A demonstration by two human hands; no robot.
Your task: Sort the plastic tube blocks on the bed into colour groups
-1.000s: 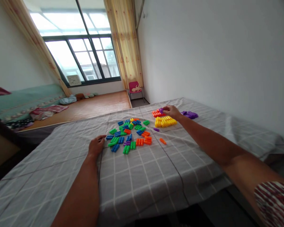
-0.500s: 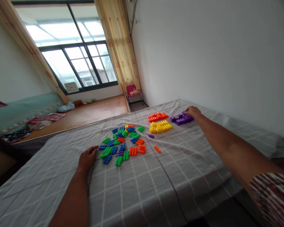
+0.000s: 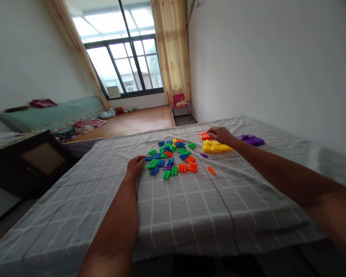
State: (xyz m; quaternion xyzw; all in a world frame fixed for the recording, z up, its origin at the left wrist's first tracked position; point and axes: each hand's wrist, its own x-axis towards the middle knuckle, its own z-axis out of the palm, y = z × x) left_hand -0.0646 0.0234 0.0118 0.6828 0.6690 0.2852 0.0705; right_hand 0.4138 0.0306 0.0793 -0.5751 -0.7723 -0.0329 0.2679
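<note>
My left hand [image 3: 135,166] rests on the grey checked cloth at the left edge of a loose heap of small plastic pieces. Its fingers are loosely bent and a little apart, with the tips close to a blue piece [image 3: 148,158]. My right hand [image 3: 221,134] reaches over the orange pile [image 3: 205,135] and hides part of it. Its fingers are bent together at the pile; anything between them is too small to make out. Just below lies the yellow pile [image 3: 216,147]. Behind my right forearm is the purple pile [image 3: 252,140].
The mixed heap holds green pieces [image 3: 166,175], blue and orange ones. A single purple piece [image 3: 204,155] and a lone orange piece [image 3: 211,171] lie to its right. Beyond stand a wooden bed platform [image 3: 144,115], a pink chair [image 3: 179,100] and a dark cabinet [image 3: 37,165].
My right hand has gone leftward from the purple pile to the orange pile. My left hand stays beside the blue piece. The view has turned left, so everything sits further right.
</note>
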